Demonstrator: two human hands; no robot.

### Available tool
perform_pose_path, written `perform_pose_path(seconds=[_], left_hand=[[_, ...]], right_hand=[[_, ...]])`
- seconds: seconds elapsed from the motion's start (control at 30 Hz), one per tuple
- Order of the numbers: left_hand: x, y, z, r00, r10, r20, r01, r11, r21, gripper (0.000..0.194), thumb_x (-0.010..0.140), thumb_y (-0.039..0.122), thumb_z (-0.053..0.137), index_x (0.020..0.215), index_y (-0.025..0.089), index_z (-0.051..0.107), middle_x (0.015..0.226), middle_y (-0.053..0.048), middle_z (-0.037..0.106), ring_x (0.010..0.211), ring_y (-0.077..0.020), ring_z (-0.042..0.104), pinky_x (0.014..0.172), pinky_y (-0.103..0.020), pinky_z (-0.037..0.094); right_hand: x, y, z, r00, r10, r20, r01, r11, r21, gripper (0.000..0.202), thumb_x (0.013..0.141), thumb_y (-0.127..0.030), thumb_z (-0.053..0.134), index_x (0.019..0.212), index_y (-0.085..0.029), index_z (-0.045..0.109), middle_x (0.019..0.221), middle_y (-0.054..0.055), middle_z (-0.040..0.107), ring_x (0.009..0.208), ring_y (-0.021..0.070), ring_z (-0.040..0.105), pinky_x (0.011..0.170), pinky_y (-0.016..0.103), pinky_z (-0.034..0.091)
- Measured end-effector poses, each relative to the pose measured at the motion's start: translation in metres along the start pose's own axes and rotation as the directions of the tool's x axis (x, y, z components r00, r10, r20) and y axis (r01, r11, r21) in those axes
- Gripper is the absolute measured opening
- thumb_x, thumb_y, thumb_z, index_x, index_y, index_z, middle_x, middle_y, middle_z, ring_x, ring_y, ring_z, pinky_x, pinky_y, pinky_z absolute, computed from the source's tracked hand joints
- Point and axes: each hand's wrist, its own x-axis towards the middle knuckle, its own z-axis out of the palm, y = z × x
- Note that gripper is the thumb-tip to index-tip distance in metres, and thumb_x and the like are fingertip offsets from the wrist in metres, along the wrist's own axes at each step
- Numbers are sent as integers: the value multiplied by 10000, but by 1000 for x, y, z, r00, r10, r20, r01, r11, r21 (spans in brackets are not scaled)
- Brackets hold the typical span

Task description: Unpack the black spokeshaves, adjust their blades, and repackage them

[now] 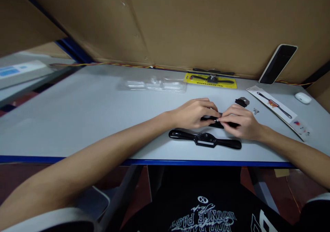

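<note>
My left hand (197, 113) is closed on a black spokeshave body (218, 124) lying on the table, its fingertips near the middle of it. From the other side my right hand (242, 122) pinches a small silvery piece (216, 120), which looks like a screw, against the same body. Both hands cover much of that tool. Closer to the table's front edge lies a second black spokeshave body (205, 139), with a slot in its middle; neither hand touches it. Beyond my right hand are dark flat metal parts (242, 102) and some small silver screws (255, 111).
At the back lie a clear plastic blister shell (154, 84) and a yellow card (210, 81) picturing a spokeshave. To the right are a printed sheet (275, 108), a white earbud case (303, 98) and a phone (278, 64) leaning on the cardboard wall (206, 25).
</note>
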Motion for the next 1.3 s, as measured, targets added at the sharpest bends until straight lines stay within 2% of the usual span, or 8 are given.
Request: perform_pose_path(seconds=[0.27,0.57,0.77,0.9,1.1,1.3], left_hand=[[1,-3,6,999,3,-47,-10,988,-153,283,1027,309,575,1211,203,762,1056,-109,776,958,-212,709,937,-377,549],[-1,-3,11,997,-22,-72,14,993,-115,264,1026,329,599,1178,200,773,1038,-103,771,936,-208,698,922,-361,540],[0,-4,12,998,-42,-53,37,995,-91,283,1040,360,594,1197,205,772,1037,-88,793,927,-208,704,919,-364,533],[0,-4,12,997,-38,-65,33,996,-78,294,1041,387,605,1163,185,780,1047,-88,804,920,-217,704,916,-371,533],[-1,-5,13,997,-30,-70,25,997,-69,275,1036,370,617,1163,187,779,1066,-85,806,918,-215,699,915,-366,537],[-1,-4,11,998,-21,-59,16,997,-79,270,1030,358,611,1153,181,774,1046,-86,806,904,-214,701,908,-368,540]], right_hand=[[-2,1,1,999,44,-23,-44,999,7,114,910,-107,689,900,-186,772,821,61,758,728,184,693,683,353,568],[4,-4,-2,994,107,2,-107,994,-17,112,924,-142,686,844,-208,726,771,28,725,705,176,678,657,327,555],[2,-3,-1,991,130,44,-127,990,-57,168,950,-169,656,789,-201,688,736,25,679,671,163,617,645,325,512],[2,-2,-1,987,117,108,-103,986,-133,197,974,-188,605,782,-194,648,733,24,638,654,154,552,641,322,471],[3,-3,-4,974,36,225,9,980,-197,221,995,-226,573,796,-189,662,765,34,613,679,167,522,666,331,442],[2,-4,-6,966,-5,259,56,980,-191,198,1001,-235,563,875,-186,708,818,49,632,706,177,515,704,330,468]])
